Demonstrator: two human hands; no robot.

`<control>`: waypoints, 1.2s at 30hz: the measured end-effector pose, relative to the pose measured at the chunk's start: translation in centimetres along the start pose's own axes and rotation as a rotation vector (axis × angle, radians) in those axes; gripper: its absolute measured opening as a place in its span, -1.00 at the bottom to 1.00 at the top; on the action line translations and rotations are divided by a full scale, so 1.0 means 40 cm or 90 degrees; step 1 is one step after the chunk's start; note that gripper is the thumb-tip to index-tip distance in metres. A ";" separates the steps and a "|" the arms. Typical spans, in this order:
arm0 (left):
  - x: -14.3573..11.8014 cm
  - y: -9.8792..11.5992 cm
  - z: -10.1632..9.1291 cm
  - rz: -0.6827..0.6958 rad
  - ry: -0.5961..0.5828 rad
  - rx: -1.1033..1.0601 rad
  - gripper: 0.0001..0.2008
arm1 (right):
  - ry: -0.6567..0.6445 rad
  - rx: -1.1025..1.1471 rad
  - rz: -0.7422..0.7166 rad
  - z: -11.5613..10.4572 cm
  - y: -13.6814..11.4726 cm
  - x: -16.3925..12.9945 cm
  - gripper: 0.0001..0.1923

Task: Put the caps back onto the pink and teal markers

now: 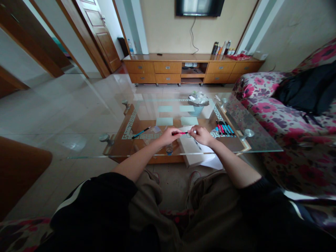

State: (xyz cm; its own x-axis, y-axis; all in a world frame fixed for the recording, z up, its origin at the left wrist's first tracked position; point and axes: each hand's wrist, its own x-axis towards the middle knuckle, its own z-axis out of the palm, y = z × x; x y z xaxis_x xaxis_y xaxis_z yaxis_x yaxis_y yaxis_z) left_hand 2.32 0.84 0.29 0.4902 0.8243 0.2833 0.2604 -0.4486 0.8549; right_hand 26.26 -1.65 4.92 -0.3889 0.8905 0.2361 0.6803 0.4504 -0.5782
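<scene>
One blue pen [141,132] left of the hands [168,135], several pens [226,128] right.

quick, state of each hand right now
Left hand: closed, holding the red pen.
Right hand: closed, pinching the same pen's other end.

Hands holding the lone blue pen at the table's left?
No, the blue pen lies on the glass table, apart from the left hand, which holds a red pen, and the right hand at that pen's end.
</scene>
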 end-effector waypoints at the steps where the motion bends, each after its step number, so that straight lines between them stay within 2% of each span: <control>1: 0.000 0.001 0.000 0.002 0.001 0.000 -0.75 | 0.001 0.002 -0.006 0.000 0.000 0.000 -0.69; 5: 0.001 0.006 -0.002 0.009 0.007 0.006 -0.75 | 0.004 0.004 -0.021 0.000 0.004 0.001 -0.77; 9: 0.002 0.008 -0.003 0.006 0.005 0.029 -0.76 | -0.008 -0.005 -0.049 0.002 0.010 0.001 -0.67; 13: 0.002 0.002 -0.002 0.002 0.003 0.012 -0.74 | 0.004 0.011 -0.060 0.001 0.012 0.000 -0.79; 21: 0.003 -0.007 -0.010 -0.018 0.018 0.012 -0.72 | -0.025 0.006 -0.097 0.006 0.019 0.002 -0.72; 26: 0.002 0.003 -0.010 -0.033 0.021 -0.023 -0.68 | -0.012 0.008 -0.066 0.006 0.009 0.002 -0.74; 29: 0.001 0.007 -0.004 -0.044 0.027 -0.060 -0.65 | 0.047 0.041 -0.012 -0.005 0.008 0.005 -0.70; 34: 0.000 0.011 0.001 -0.062 0.049 -0.049 -0.63 | 0.299 0.072 0.102 -0.036 0.063 0.012 -0.63; 36: -0.001 0.012 0.001 -0.065 0.046 -0.045 -0.63 | 0.348 0.071 0.163 -0.043 0.101 0.009 -0.63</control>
State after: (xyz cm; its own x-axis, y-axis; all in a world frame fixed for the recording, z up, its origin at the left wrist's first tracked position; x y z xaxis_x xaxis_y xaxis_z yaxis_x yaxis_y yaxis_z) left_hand 2.45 0.59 0.68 0.4025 0.8880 0.2222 0.2444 -0.3382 0.9088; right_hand 29.92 0.60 4.02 0.1743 0.8868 0.4281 0.6293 0.2341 -0.7410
